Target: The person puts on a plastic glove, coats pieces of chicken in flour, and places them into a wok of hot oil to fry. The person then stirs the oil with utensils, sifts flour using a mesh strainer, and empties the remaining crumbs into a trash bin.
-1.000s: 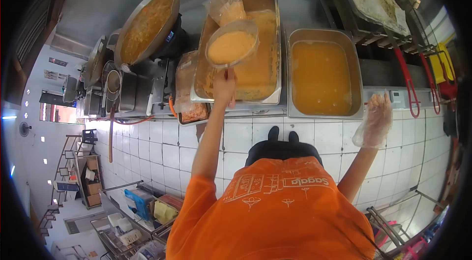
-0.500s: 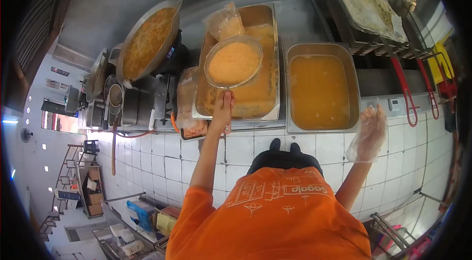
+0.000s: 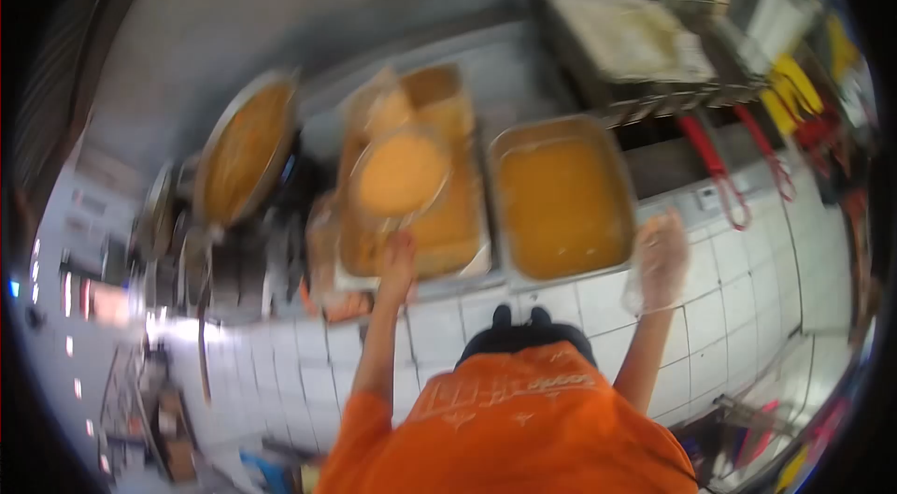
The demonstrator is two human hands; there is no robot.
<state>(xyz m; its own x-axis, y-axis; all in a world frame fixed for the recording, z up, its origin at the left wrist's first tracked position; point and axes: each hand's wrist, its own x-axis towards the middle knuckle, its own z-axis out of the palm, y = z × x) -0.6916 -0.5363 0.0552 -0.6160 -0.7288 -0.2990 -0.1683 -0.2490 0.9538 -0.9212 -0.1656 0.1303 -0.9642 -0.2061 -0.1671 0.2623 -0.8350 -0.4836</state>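
My left hand [image 3: 399, 258] is closed on the handle of a round strainer [image 3: 404, 174] filled with orange-yellow crumbs. The strainer is over a metal tray [image 3: 476, 256] of the same crumbs, where a clear plastic bag [image 3: 378, 103] lies at the back left. To the right is a deep metal pan [image 3: 563, 200] of orange-yellow liquid. Beside that pan's right edge is my right hand [image 3: 662, 256], inside a loose clear plastic glove. Its fingers point up, but blur hides whether they are apart or hold anything.
At the left, a wide wok [image 3: 245, 153] holds orange-brown food. A fryer with a pale, coated tray [image 3: 631, 34] on top stands at the back right, and red-handled baskets [image 3: 715, 162] hang from it. A packed bag [image 3: 324, 256] lies left of the crumb tray.
The view has swung and blurred, so the counter sits lower and further left. My left hand still holds the strainer, which was turned more face-up over the crumbs between the earlier frames.
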